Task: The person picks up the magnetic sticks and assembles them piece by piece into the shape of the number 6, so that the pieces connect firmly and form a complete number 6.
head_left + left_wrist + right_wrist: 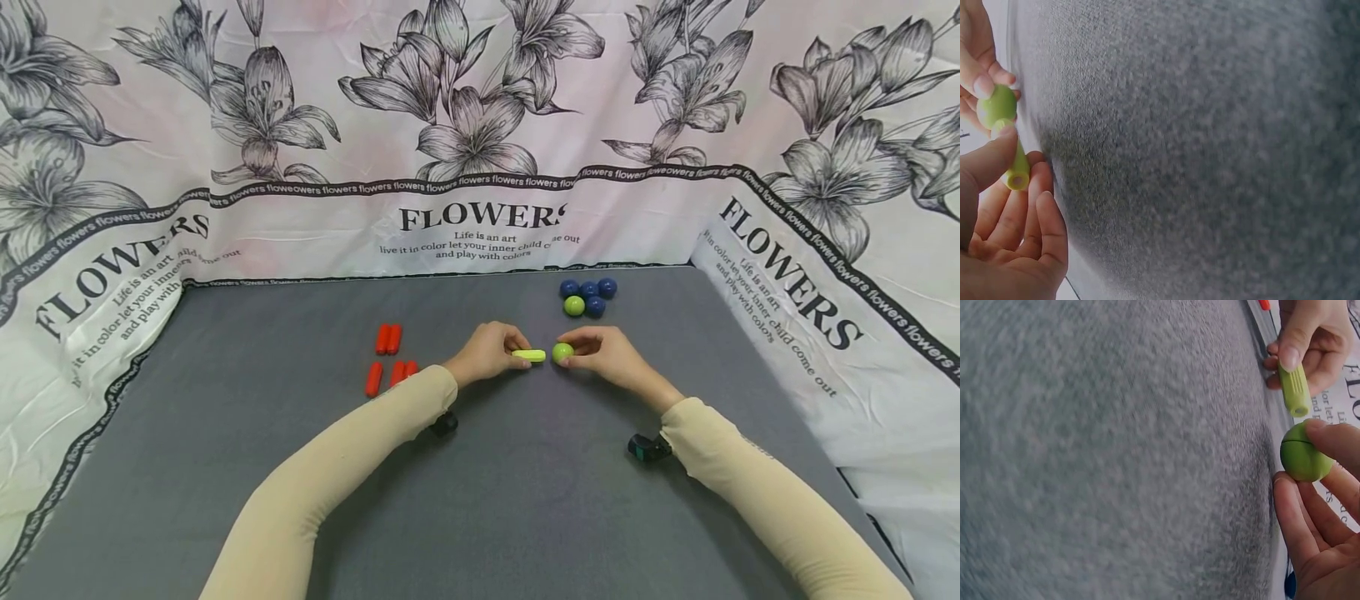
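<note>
Between thumb and fingers, my left hand (491, 352) pinches a short yellow-green tube (529, 356). The tube has lengthwise grooves and a hole in its end, seen in the right wrist view (1294, 387). My right hand (606, 354) pinches a green ball (562, 354) with a thin seam line around it, plain in the right wrist view. The two pieces face each other over the middle of the table, the tube's end a small gap from the ball in the head view. Part of the ball lies hidden behind the right fingers.
Several red tubes (374, 379) lie left of my left hand, some partly covered by the sleeve. Behind my right hand sit several dark blue balls (588, 290) and another green ball (573, 306). The grey table (525, 500) is bordered by a flower-printed cloth (480, 225).
</note>
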{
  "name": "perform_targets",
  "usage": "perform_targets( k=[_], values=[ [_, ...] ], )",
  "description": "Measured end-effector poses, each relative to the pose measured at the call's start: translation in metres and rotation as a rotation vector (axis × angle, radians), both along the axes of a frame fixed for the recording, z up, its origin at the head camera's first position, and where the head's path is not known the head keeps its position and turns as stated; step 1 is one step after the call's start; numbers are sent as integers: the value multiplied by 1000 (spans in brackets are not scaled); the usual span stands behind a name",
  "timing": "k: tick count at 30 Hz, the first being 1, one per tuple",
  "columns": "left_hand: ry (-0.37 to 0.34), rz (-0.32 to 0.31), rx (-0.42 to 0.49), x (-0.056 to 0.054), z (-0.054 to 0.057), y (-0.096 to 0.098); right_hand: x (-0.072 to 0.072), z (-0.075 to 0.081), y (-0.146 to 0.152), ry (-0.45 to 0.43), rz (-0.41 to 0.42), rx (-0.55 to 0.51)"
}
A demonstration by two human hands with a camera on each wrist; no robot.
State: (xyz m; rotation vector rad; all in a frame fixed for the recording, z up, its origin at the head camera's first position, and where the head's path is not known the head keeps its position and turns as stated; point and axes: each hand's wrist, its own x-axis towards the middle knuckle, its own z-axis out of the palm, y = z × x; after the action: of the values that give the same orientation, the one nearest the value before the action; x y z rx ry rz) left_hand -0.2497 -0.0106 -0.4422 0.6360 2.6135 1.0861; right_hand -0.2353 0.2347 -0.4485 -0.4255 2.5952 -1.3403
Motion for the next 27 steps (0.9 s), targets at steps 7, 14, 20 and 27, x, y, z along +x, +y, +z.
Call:
perform_targets(
  k=[7, 14, 20, 27],
  values=[
    [-3, -2, -25, 2, 0, 2, 2, 0, -5, 19, -5, 39],
    [-11, -7, -18, 4, 2, 5, 4, 2, -6, 36, 14, 35],
    [-17, -2, -14, 6, 2, 7, 3, -1, -6, 47, 19, 40],
    [-15, -8, -20, 7, 3, 7, 4, -2, -6, 38, 23, 35]
  ],
)
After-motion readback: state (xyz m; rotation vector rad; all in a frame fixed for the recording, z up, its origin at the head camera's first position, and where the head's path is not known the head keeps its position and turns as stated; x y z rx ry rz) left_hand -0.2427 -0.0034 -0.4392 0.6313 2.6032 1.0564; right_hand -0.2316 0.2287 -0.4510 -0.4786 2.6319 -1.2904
